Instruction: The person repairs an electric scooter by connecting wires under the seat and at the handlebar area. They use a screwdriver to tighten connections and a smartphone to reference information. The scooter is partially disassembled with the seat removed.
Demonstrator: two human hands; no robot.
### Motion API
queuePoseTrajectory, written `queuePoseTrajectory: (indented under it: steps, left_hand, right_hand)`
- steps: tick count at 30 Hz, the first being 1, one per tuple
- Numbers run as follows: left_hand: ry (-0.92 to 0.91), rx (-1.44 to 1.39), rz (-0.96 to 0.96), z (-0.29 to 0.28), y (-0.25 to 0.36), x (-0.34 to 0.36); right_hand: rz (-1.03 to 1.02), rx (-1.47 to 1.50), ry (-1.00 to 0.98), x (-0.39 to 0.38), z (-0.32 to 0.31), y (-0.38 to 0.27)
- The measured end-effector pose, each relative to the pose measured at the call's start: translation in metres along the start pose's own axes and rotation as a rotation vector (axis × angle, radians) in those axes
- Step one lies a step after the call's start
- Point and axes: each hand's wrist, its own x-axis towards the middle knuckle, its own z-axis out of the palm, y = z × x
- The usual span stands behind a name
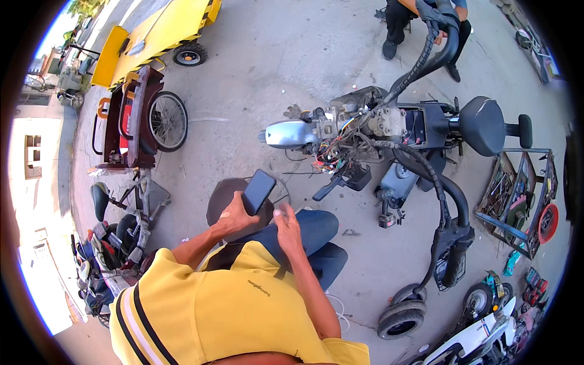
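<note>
A: Left hand [233,214] grips a dark phone [259,190], raised above the knee; right hand [286,226] hovers beside it, fingers loosely spread, holding nothing.

B: A pause to check the screen, I'd say. Next comes a careful tap. Ahead, the stripped scooter [377,131] trails loose wires [331,155]; a tool rack [517,194] stands far right.

From the phone [258,190], the stripped scooter [389,131] lies at two o'clock, the cart [135,118] at ten o'clock, the loose tyre [399,319] at four o'clock.
</note>
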Motion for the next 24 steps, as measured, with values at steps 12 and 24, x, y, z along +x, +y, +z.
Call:
queuePoseTrajectory:
  steps: [12, 24]
  left_hand:
    - [-0.401, -0.324, 0.805, -0.039, -0.013, 0.089]
    - [-0.909, -0.887, 0.375, -0.042, -0.054, 0.148]
  right_hand:
    - [-0.532, 1.118, 0.189, 0.109, 0.090, 0.013]
    - [-0.632, 1.179, 0.571, 0.091, 0.171, 0.008]
